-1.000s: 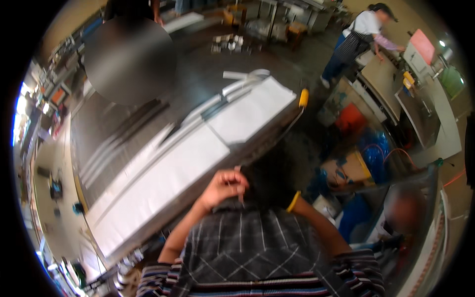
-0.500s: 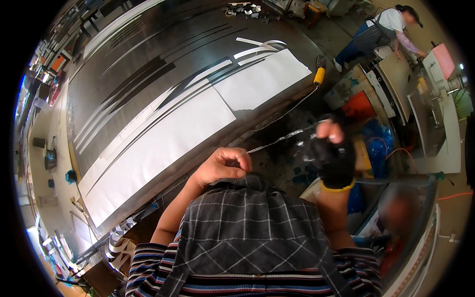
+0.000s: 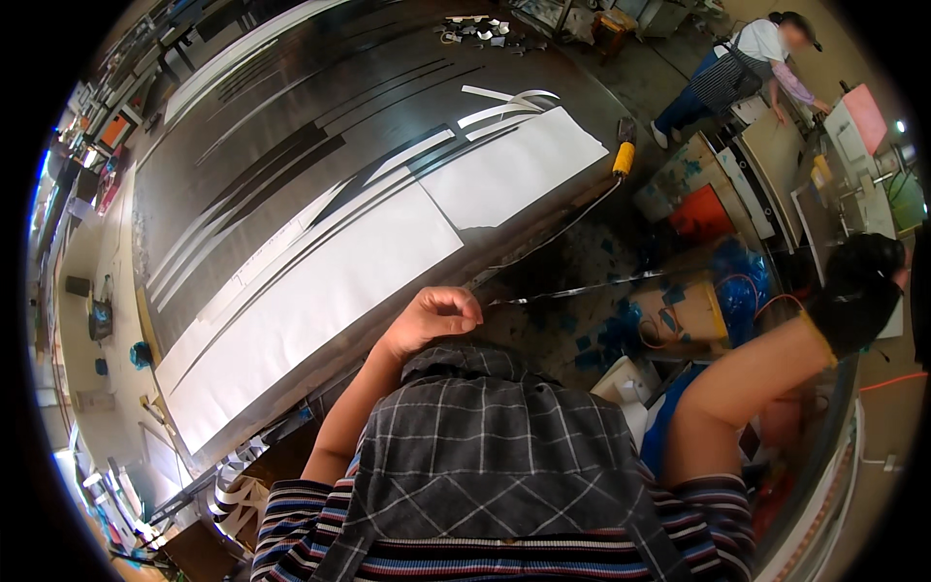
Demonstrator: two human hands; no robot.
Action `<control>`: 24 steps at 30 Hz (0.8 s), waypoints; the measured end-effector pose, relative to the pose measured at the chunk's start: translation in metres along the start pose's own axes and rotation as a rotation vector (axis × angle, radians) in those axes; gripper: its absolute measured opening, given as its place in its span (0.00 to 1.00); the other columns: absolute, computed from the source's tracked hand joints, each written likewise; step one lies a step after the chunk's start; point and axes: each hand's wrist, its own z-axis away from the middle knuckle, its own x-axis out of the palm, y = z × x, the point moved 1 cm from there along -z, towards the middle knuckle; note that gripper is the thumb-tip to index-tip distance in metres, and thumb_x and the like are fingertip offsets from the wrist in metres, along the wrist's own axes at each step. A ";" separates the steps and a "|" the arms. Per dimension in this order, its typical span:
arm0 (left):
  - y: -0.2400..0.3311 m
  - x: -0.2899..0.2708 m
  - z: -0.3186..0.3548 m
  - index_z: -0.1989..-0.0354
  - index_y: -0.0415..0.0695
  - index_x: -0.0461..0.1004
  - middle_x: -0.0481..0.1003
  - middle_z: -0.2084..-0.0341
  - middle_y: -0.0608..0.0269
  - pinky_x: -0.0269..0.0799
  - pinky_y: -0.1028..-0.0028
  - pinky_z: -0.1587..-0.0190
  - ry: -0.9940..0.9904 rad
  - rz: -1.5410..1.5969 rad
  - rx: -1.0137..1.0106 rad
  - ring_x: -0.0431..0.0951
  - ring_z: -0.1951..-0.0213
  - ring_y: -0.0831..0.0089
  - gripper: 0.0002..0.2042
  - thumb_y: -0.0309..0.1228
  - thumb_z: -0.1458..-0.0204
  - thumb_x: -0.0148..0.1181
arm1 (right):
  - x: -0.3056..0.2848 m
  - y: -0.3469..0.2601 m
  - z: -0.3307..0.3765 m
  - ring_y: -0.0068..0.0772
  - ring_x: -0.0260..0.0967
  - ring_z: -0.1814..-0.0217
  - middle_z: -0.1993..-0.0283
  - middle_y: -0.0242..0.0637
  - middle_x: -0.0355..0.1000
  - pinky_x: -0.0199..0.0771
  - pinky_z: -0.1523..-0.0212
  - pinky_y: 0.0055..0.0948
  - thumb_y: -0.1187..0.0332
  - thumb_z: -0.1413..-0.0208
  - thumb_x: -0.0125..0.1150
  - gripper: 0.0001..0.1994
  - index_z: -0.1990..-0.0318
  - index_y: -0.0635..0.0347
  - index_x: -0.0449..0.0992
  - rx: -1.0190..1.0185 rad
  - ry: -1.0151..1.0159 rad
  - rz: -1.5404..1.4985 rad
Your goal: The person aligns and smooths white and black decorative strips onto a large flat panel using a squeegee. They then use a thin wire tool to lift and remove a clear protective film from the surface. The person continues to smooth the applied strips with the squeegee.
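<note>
right hand [image 3: 858,291] swung out right, grip unclear; left hand [image 3: 432,318] pinches thin strip [image 3: 582,290]

A cluttered workshop lying around one long dark work table [image 3: 291,116].

The table is running diagonally across the room, its dark top carrying white sheets [image 3: 320,281] and pale stripes, with small scraps [image 3: 480,29] sitting at its far end. Beyond it, another person in an apron [image 3: 737,73] is bending over a bench. The dusty floor [image 3: 582,330] is showing blue flecks, an orange crate [image 3: 703,213] and cardboard [image 3: 693,310]. Shelves [image 3: 87,165] are lining the left wall, and bright light is coming in there.
</note>
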 end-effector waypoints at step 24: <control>-0.053 -0.019 -0.025 0.59 0.40 0.69 0.74 0.66 0.64 0.69 0.79 0.62 0.510 -0.046 0.043 0.72 0.66 0.79 0.13 0.39 0.39 0.54 | 0.056 0.238 0.185 0.23 0.66 0.66 0.73 0.31 0.69 0.65 0.62 0.24 0.66 0.40 0.49 0.11 0.69 0.60 0.75 0.991 -0.651 0.635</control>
